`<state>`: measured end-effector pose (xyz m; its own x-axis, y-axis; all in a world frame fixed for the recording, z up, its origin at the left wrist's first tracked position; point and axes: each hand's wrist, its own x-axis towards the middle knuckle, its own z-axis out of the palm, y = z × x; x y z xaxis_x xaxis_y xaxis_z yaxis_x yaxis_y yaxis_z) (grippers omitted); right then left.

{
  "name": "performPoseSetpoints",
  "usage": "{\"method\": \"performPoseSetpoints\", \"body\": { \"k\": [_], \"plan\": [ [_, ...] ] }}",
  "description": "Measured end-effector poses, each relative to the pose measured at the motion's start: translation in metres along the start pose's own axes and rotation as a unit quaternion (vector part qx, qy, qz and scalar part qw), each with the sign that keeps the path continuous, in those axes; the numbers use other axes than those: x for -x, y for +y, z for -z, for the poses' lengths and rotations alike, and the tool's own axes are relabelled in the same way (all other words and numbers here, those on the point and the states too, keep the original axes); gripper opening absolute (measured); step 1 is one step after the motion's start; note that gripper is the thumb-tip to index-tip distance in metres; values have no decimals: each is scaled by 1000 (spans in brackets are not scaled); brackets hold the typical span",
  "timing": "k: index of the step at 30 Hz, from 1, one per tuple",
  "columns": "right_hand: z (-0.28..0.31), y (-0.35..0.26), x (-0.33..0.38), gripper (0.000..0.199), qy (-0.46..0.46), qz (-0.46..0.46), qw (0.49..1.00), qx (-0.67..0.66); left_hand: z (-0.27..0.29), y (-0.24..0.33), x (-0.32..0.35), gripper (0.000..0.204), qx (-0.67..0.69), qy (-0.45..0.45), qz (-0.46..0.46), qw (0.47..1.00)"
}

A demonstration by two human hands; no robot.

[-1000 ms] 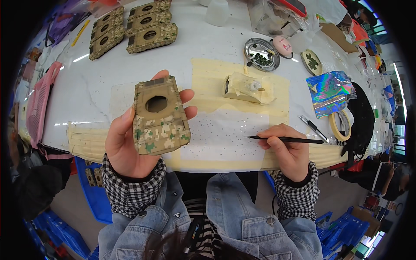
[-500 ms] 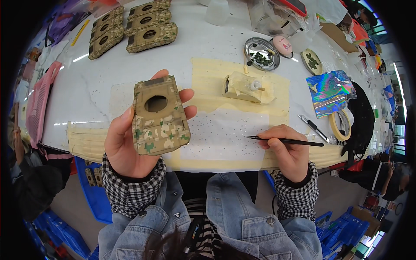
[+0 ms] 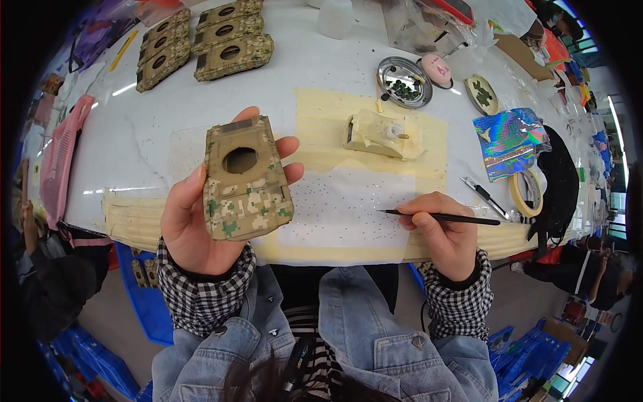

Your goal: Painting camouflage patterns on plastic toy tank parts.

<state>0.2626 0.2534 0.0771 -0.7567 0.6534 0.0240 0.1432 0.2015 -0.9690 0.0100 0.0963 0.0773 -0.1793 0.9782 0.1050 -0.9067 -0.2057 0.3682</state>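
Note:
My left hand [image 3: 183,216] grips a model tank hull [image 3: 248,197] by its sides, above the table's near edge. The hull is tan with pixelated green and cream camouflage, and a round hole opens in its top. Pinched in my right hand [image 3: 443,231] are slim black tweezers [image 3: 459,218], their fine tip pointing left. That tip sits over a white sheet [image 3: 321,231] scattered with many tiny dark specks; whether it touches the sheet, or holds a speck, I cannot make out. Behind the sheet rests a block wrapped in masking tape [image 3: 382,136], with a small whitish cup on it.
Several camouflaged hulls [image 3: 231,53] stand in rows at the far left. Beyond the taped block are a metal dish [image 3: 418,100] of small dark green parts and an oval dish [image 3: 492,107]. A shiny holographic bag [image 3: 509,144], tape roll [image 3: 534,194] and craft knife [image 3: 487,195] lie right.
Almost nothing differs. The hull and my left hand have shifted very slightly left; the tweezers stay over the same part of the sheet.

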Motion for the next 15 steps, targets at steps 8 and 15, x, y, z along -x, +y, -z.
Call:
{"method": "performPoseSetpoints", "body": {
  "k": [8, 15],
  "plan": [
    [0, 0, 0, 12, 5, -4, 1000, -6, 1, 0, 0, 72, -3, -4, 0, 1000],
    [0, 0, 0, 12, -2, 0, 1000, 5, 1, 0, 1, 72, 6, -4, 2, 1000]
  ]
}}
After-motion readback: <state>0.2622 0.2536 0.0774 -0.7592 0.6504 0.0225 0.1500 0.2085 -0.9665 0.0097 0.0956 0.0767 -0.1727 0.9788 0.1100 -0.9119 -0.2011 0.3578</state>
